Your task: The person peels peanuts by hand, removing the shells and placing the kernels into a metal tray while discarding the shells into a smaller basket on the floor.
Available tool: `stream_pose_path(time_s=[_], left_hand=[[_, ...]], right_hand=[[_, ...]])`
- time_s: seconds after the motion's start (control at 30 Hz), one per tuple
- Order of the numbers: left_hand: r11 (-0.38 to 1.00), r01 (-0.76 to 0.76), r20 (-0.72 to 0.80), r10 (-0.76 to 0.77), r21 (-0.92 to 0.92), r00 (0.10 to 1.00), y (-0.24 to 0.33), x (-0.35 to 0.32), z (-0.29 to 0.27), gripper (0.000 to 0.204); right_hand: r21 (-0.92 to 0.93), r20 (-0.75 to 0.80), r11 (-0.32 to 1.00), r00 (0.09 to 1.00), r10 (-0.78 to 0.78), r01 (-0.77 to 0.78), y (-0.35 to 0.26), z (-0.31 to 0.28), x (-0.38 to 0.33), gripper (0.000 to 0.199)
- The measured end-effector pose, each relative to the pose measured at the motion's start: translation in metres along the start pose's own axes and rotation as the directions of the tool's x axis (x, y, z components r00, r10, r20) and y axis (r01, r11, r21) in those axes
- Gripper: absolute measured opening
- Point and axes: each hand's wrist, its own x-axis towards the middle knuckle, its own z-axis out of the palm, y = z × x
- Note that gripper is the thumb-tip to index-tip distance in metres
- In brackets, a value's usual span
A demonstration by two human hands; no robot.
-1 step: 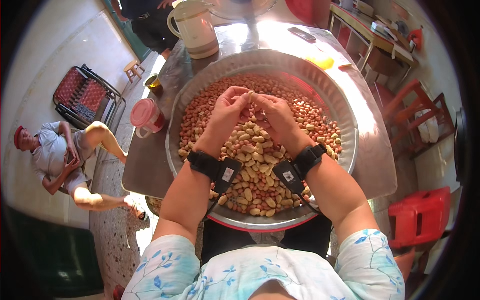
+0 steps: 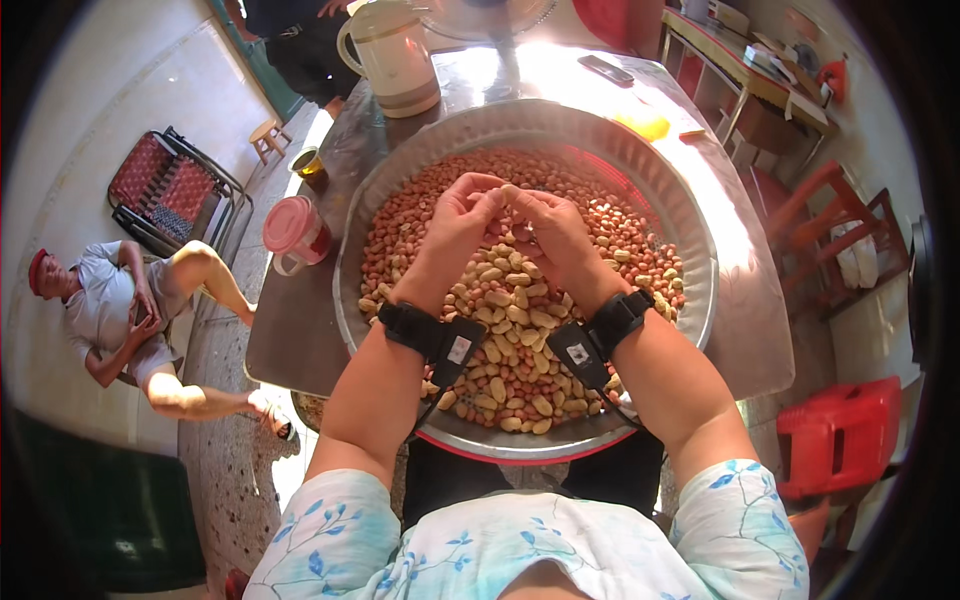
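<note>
My left hand (image 2: 463,222) and my right hand (image 2: 553,228) meet above a big round metal pan (image 2: 352,268). Their thumbs and fingers are closed, tips pressed together around a peanut that the fingertips mostly cover. Below my wrists lies a heap of pale unshelled peanuts (image 2: 497,298), some red kernels mixed in. Reddish shelled peanut kernels (image 2: 412,192) spread over the far half and the sides of the pan. Each of my wrists wears a black strap with a small box on it.
The pan rests on a metal-topped table (image 2: 290,335). Around it stand a large pitcher (image 2: 395,65), a pink-lidded mug (image 2: 292,228), a small cup (image 2: 309,166) and a phone (image 2: 605,68). A seated person (image 2: 115,300) is at left; red stools (image 2: 838,435) stand at right.
My fingertips have closed in tighter, and the pale peanut seen between them before is now mostly covered. My hands stay in nearly the same place.
</note>
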Motion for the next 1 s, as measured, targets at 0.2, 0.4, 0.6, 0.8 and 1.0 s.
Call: stream_pose_path(time_s=[0.2, 0.4, 0.6, 0.8, 1.0], left_hand=[[0.999, 0.007, 0.032, -0.009, 0.047, 0.999, -0.008, 0.002, 0.016, 0.013], [0.995, -0.054, -0.006, 0.054, -0.078, 0.999, -0.016, 0.001, 0.022, 0.01], [0.965, -0.258, -0.163, 0.262, 0.045, 0.951, -0.035, 0.006, 0.042, 0.015], [0.97, -0.237, -0.269, 0.213, -0.059, 0.939, -0.02, -0.011, 0.047, 0.016], [0.952, -0.151, -0.283, 0.073, -0.267, 0.956, -0.022, -0.004, 0.05, 0.016]], right_hand=[[-0.094, -0.025, 0.995, 0.999, 0.026, -0.028, 0.001, -0.01, 0.003, 0.019], [-0.15, -0.099, 0.988, 0.995, 0.023, -0.038, -0.005, 0.001, -0.001, 0.017], [-0.317, -0.165, 0.938, 0.966, -0.197, 0.138, 0.009, -0.011, 0.004, 0.014], [-0.358, -0.087, 0.884, 0.932, -0.351, 0.299, 0.015, 0.006, 0.0, 0.016], [-0.391, -0.085, 0.886, 0.949, -0.305, 0.25, 0.004, 0.003, -0.012, 0.017]])
